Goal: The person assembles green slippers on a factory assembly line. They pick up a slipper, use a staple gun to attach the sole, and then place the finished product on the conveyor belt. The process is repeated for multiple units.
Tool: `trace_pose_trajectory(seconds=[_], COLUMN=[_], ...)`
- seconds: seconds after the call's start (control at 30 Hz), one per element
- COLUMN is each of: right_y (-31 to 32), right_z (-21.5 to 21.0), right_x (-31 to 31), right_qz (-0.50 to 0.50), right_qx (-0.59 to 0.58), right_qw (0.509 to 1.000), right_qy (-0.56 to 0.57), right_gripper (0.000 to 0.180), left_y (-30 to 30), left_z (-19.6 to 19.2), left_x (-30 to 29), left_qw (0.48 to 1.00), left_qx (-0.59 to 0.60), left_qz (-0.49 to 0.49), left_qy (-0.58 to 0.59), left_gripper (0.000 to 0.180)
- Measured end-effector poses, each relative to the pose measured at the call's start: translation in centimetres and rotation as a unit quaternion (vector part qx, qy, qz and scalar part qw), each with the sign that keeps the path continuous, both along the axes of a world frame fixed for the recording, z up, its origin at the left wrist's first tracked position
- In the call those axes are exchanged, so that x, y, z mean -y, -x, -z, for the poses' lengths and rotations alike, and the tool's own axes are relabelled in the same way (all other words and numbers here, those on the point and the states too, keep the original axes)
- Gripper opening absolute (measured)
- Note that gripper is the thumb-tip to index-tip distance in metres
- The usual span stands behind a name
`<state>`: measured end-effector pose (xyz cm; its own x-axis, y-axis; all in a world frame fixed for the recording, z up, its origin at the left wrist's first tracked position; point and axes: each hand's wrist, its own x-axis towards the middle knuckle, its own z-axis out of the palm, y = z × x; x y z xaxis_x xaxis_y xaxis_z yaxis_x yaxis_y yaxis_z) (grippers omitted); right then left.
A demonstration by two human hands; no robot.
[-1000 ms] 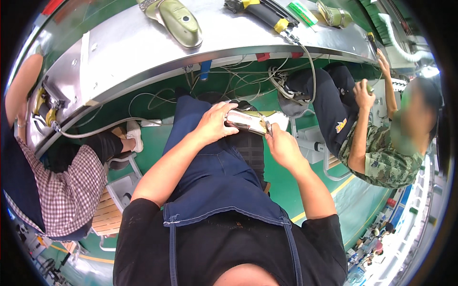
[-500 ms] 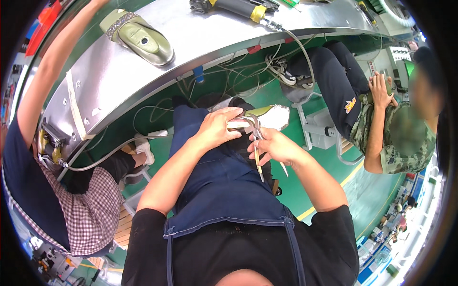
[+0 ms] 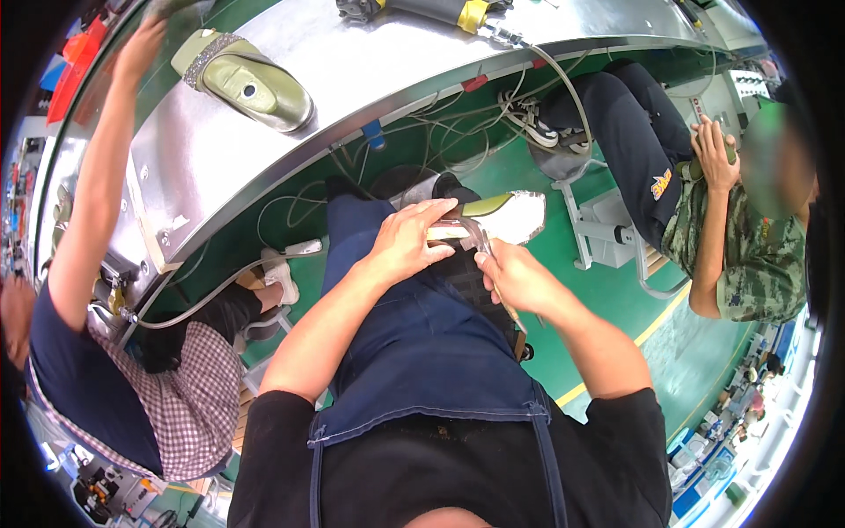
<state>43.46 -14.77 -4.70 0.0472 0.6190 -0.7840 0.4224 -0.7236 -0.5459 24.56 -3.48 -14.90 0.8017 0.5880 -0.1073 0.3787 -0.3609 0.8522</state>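
Above my lap lies a shoe in the making (image 3: pixel 521 216), with an olive-green upper and a whitish underside turned up. My left hand (image 3: pixel 407 245) is closed on its narrower end, fingers over the top and thumb below. A pair of metal pincers (image 3: pixel 476 234) has its curved jaws against the shoe's edge, just right of the left fingers. My right hand (image 3: pixel 518 277) is wrapped round the pincers' handles. Whether the jaws bite on the material cannot be made out. A navy apron (image 3: pixel 414 352) covers my lap beneath.
A curved metal workbench (image 3: pixel 343 79) runs ahead, bearing an olive shoe (image 3: pixel 255 92) with a glittery strap and a yellow-black power tool (image 3: pixel 440 12) with a hose. Cables (image 3: pixel 449 145) tangle underneath. One person (image 3: pixel 167 387) reaches over the bench at left; another (image 3: pixel 739 238) sits at right.
My right hand has closed round the pincers' handles, which were spread before. The person at left has moved their raised arm, and a dark, blurred thing now shows by that hand.
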Motion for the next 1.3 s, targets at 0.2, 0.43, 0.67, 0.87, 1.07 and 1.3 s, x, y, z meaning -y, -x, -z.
trace_pose_trajectory(seconds=[0.2, 0.43, 0.67, 0.87, 1.07, 1.3], right_y=[1.6, 2.1, 1.8, -0.1, -5.5, -7.2], right_z=[0.4, 1.9, 3.6, 2.8, -1.0, -7.4], right_x=[-0.1, 1.2, 2.0, 1.7, -0.2, -7.8], right_qz=[0.070, 0.115, 0.203, 0.225, 0.035, -0.048], right_qx=[0.018, 0.008, -0.086, -0.156, -0.148, 0.229], right_qw=[0.997, 0.993, 0.975, 0.960, 0.984, 0.936], right_qy=[-0.030, -0.034, -0.015, 0.065, 0.090, -0.262], right_gripper=[0.034, 0.037, 0.038, 0.031, 0.029, 0.025], left_y=[0.1, 0.3, 0.5, 0.7, 0.6, 0.2], left_z=[-0.2, 2.0, 3.0, 2.4, 1.9, 1.4], left_x=[-1.5, -1.0, -1.0, -0.1, 1.2, 3.0], left_qw=[0.999, 0.998, 0.994, 0.991, 0.982, 0.975], left_qx=[-0.010, 0.055, 0.094, 0.093, 0.083, 0.037], left_qz=[0.002, 0.005, 0.002, -0.001, -0.019, -0.078], left_qy=[0.031, -0.032, -0.050, -0.097, -0.170, -0.206], left_gripper=[0.076, 0.068, 0.058, 0.060, 0.056, 0.054])
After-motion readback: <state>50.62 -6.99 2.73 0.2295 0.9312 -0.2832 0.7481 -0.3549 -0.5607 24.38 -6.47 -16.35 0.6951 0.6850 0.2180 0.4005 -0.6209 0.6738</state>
